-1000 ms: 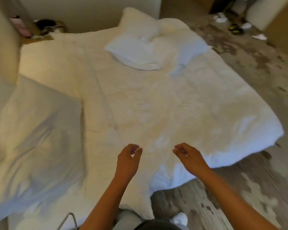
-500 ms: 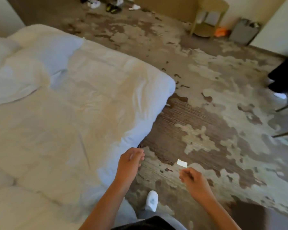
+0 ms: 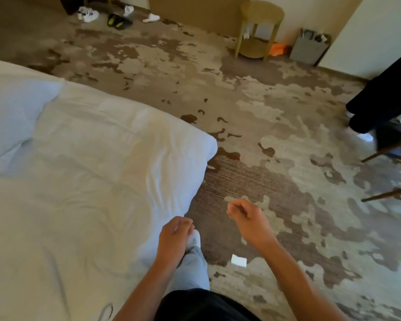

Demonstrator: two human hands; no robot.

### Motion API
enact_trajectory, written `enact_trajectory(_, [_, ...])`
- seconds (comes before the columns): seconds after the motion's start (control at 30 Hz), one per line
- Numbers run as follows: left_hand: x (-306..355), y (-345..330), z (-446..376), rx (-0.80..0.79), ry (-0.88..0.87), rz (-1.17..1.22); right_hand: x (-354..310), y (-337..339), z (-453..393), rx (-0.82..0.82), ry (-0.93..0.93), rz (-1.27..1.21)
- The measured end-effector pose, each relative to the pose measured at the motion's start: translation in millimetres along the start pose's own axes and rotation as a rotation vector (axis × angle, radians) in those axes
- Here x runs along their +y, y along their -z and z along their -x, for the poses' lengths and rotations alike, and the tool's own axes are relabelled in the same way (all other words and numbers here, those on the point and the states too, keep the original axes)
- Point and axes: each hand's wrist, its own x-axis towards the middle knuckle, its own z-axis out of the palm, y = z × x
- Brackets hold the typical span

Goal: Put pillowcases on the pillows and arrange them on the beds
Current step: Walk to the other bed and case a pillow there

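A bed with a white duvet (image 3: 97, 181) fills the left half of the view, its corner near the middle. One white pillow (image 3: 12, 112) lies at the left edge on the bed. My left hand (image 3: 175, 239) hangs beside the bed's near edge, fingers loosely curled, holding nothing. My right hand (image 3: 247, 216) is over the carpet to the right, also loosely curled and holding nothing. No loose pillowcase is in sight.
Patterned carpet (image 3: 287, 158) spreads to the right. A white scrap of paper (image 3: 239, 260) lies by my feet. A round side table (image 3: 257, 28) and grey bin (image 3: 309, 46) stand at the far wall. Shoes (image 3: 118, 19) lie far left. Another person's legs (image 3: 377, 105) and chair legs (image 3: 387, 174) are at right.
My view has swung right, from the bed and pillows to the bed corner and carpet. Both hands stay loosely curled and hold nothing.
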Motion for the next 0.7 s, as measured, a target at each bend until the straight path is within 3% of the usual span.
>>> enact_trajectory(0.2, [124, -72, -97, -0.109, -0.066, 0.018, -28, 75, -93, 0.092, -0.049, -0.025])
enact_trajectory(0.43, [258, -162, -208, -0.228, -0.231, -0.053, 10, 163, -197, 0.172, -0.198, -0.04])
enact_trajectory(0.57, [316, -203, -283, -0.175, -0.249, -0.038, 24, 210, -295, 0.143, -0.214, -0.033])
enact_trajectory(0.7, [366, -226, -341, -0.051, -0.142, 0.014, 1, 256, -403, 0.021, -0.175, -0.014])
